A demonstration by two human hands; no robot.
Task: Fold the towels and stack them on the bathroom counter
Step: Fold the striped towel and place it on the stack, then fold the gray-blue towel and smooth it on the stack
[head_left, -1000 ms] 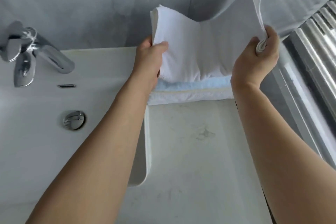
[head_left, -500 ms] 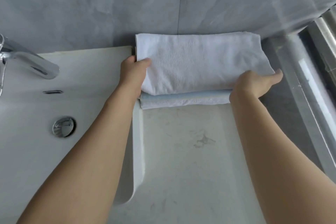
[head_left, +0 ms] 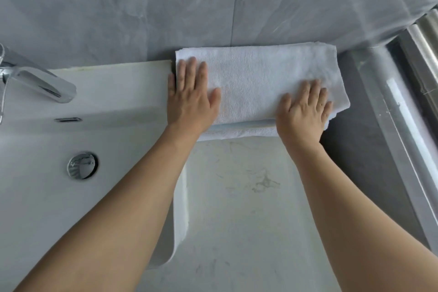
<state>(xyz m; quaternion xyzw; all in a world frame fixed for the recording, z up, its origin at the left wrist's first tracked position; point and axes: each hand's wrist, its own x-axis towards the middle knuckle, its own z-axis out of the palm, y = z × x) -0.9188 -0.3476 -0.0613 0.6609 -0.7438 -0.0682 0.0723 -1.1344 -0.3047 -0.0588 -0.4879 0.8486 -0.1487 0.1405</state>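
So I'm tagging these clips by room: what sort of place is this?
Most likely a bathroom: a white sink with a chrome tap, grey wall tiles, and folded towels stacked on the counter.

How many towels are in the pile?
2 that I can see. The white towel lies on top, with the left hand and right hand flat on it. The pale blue towel peeks out underneath. More layers may be hidden.

Both hands, left [head_left: 189, 99] and right [head_left: 304, 111], press flat on the white towel [head_left: 256, 78] topping a stack of perhaps three.
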